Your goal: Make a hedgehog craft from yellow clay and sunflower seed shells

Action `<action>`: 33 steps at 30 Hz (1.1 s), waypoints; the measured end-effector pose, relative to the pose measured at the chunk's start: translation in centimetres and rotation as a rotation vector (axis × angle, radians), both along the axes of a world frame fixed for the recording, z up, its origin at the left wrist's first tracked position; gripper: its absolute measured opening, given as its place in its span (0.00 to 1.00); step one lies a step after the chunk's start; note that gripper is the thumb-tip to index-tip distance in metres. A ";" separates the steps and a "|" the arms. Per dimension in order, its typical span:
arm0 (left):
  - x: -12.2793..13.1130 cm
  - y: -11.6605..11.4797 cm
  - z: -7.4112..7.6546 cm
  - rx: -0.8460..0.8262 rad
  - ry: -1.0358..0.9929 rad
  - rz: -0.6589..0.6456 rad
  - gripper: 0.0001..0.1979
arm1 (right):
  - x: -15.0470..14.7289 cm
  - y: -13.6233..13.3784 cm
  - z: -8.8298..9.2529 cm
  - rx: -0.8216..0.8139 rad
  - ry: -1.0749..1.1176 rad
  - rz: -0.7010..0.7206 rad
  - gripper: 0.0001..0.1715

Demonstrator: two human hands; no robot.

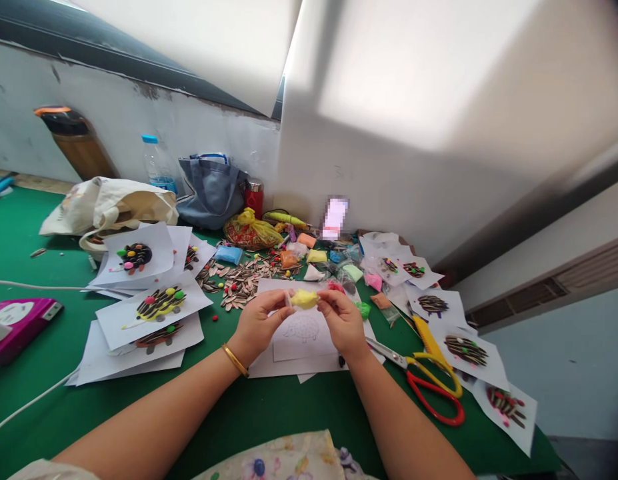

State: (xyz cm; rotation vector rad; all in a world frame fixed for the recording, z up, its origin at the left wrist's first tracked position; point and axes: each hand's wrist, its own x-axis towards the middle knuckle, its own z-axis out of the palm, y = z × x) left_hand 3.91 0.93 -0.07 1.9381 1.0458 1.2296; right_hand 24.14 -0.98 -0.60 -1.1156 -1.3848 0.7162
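A small clear packet of yellow modelling clay (305,299) is stretched between my hands, above the sheets of paper. My left hand (259,320) pinches its left end, where the clear wrapping shows. At the other end, my right hand (343,321) has thumb and fingers closed on it. Below lies a white sheet with a hedgehog drawing (301,328), partly covered by my hands. Just beyond are loose sunflower seeds (241,280) and several packets of coloured clay, among them a blue packet (229,255) and a yellow packet (317,256).
Scissors (433,383) with red and yellow handles lie right of my right forearm, by a yellow utility knife (426,337). Seed-decorated hedgehog pictures (161,305) lie on both sides. Bags, bottles and a propped phone (335,219) stand along the wall. A purple power strip (23,327) sits left.
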 end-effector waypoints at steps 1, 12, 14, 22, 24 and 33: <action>0.0 0.0 0.1 0.004 0.010 -0.001 0.11 | 0.0 0.0 0.1 0.031 -0.031 0.003 0.10; 0.3 -0.3 0.4 0.002 0.095 -0.013 0.08 | 0.1 -0.3 0.3 0.014 -0.157 0.115 0.11; 0.2 -0.2 0.3 0.008 0.101 0.021 0.07 | 0.2 -0.1 0.0 -0.049 -0.081 0.058 0.14; 0.2 -0.3 0.2 0.064 0.157 0.016 0.09 | 0.0 -0.1 0.4 -0.080 -0.079 0.015 0.10; 0.2 -0.4 0.1 0.056 0.159 -0.002 0.10 | -0.2 -0.2 0.5 -0.064 -0.111 0.077 0.10; 0.2 -0.1 -0.1 0.012 0.152 -0.015 0.06 | -0.7 -0.3 0.4 -0.055 -0.173 0.081 0.09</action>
